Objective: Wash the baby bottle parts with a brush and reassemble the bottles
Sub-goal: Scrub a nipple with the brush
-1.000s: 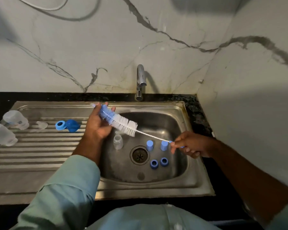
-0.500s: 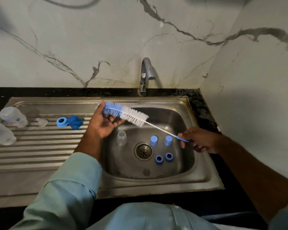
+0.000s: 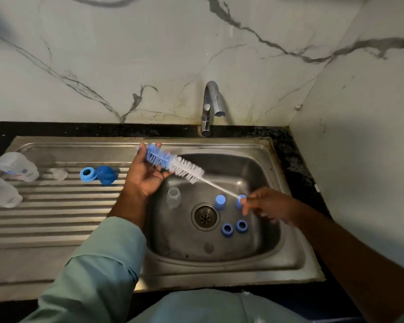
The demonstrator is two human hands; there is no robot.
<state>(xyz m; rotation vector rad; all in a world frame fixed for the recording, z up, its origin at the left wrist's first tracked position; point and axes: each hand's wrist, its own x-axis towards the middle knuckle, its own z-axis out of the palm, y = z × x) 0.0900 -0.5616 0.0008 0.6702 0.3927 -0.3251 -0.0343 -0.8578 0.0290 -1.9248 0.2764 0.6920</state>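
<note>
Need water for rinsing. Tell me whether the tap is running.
Off. No stream falls from the tap spout, and the sink basin below shows no flowing or pooled water around the drain.

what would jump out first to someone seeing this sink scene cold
The long bottle brush stretched over the sink basin, its blue-and-white bristles lying across the left hand while the right hand pinches the thin handle end. Next, four small blue parts right of the drain, and two clear bottles on the drainboard's far left.
</note>
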